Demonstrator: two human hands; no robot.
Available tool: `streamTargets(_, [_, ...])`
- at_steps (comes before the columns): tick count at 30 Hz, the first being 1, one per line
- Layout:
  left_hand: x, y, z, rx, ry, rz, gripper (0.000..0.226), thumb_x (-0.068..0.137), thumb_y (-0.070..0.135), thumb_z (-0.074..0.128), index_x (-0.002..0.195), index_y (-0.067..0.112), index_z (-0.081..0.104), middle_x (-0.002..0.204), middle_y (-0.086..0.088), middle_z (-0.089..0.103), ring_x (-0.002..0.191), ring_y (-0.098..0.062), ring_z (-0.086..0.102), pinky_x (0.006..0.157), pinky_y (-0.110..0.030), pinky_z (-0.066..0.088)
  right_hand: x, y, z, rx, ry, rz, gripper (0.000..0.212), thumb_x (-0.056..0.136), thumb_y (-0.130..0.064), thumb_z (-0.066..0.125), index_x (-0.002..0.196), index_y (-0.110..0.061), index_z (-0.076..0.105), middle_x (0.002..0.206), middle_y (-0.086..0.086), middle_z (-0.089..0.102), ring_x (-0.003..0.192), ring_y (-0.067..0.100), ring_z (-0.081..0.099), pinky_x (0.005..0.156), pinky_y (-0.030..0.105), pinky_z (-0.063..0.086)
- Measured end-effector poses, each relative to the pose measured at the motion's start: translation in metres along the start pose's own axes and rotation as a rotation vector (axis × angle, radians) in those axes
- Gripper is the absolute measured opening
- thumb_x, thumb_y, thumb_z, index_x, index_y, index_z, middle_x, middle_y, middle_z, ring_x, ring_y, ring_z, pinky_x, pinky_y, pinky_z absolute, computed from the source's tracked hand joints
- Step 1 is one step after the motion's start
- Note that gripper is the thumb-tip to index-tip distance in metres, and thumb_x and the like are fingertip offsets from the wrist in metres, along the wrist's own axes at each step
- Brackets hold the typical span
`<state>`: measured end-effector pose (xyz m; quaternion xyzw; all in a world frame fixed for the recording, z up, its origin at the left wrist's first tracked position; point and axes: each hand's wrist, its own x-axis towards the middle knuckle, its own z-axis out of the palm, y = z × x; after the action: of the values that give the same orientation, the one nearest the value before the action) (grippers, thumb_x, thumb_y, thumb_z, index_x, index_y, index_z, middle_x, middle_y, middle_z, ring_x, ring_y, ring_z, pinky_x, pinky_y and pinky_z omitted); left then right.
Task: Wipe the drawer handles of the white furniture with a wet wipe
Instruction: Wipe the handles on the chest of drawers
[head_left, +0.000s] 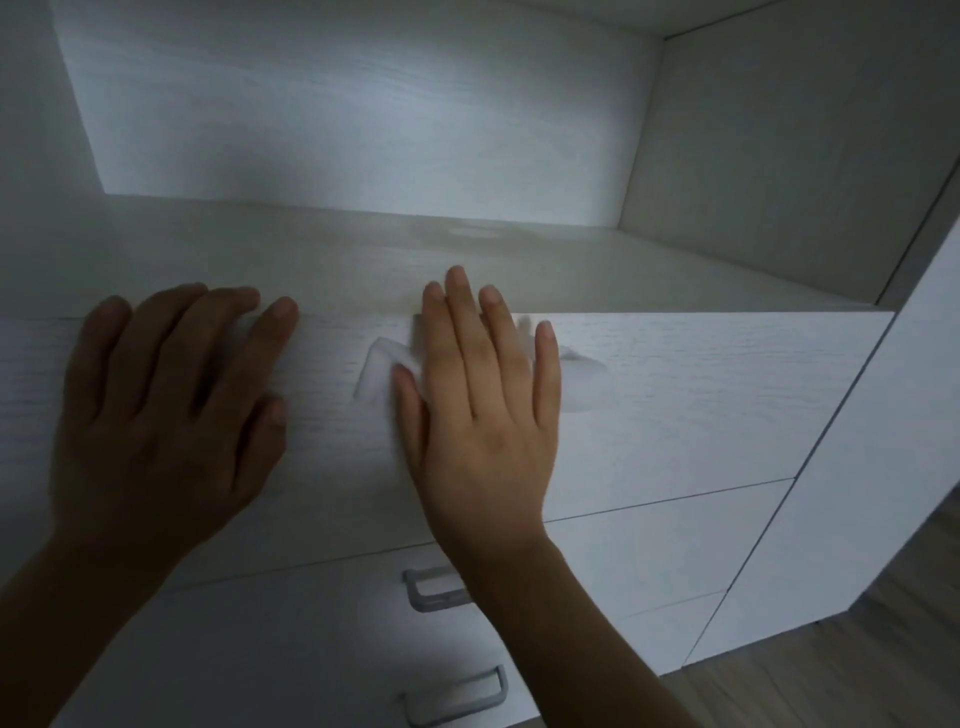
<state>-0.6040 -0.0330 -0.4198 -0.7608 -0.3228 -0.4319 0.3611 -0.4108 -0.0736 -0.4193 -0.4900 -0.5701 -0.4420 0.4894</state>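
Observation:
My right hand (480, 415) lies flat, fingers stretched out, on the top drawer front (701, 405) of the white furniture and presses a white wet wipe (382, 371) against it. The wipe pokes out to the left of the thumb and to the right of the little finger. Any handle on this top drawer is hidden under the hand and wipe. My left hand (166, 410) rests flat on the same drawer front to the left, fingers spread, holding nothing. Two grey drawer handles, one (434, 590) on the second drawer and one (457, 696) on the third, show below.
An open white shelf (571, 265) with a faint stain lies just above the drawer front, with a back wall and side panels around it. A tall white side panel (857, 493) stands on the right. Wooden floor (857, 670) shows at the bottom right.

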Motion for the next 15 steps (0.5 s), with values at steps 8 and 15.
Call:
streamTargets(8, [0.004, 0.006, -0.004, 0.072, 0.078, 0.025, 0.046, 0.100, 0.019, 0.039, 0.143, 0.003, 0.042, 0.131, -0.027, 0.049, 0.121, -0.045, 0.043, 0.107, -0.060, 0.030, 0.001, 0.035, -0.005, 0.014, 0.014, -0.216, 0.042, 0.103, -0.040, 0.037, 0.134, -0.011, 0.043, 0.136, 0.007, 0.053, 0.129, 0.021, 0.045, 0.114, 0.036, 0.025])
streamTargets(15, [0.005, 0.009, -0.007, 0.120, 0.073, 0.009, 0.045, 0.100, 0.020, 0.041, 0.141, 0.002, 0.045, 0.131, -0.025, 0.051, 0.122, -0.043, 0.043, 0.112, -0.052, 0.024, -0.005, 0.067, -0.015, 0.247, -0.092, -0.133, 0.046, 0.104, -0.037, 0.031, 0.136, -0.004, 0.039, 0.145, 0.006, 0.041, 0.135, 0.023, 0.036, 0.117, 0.030, 0.024])
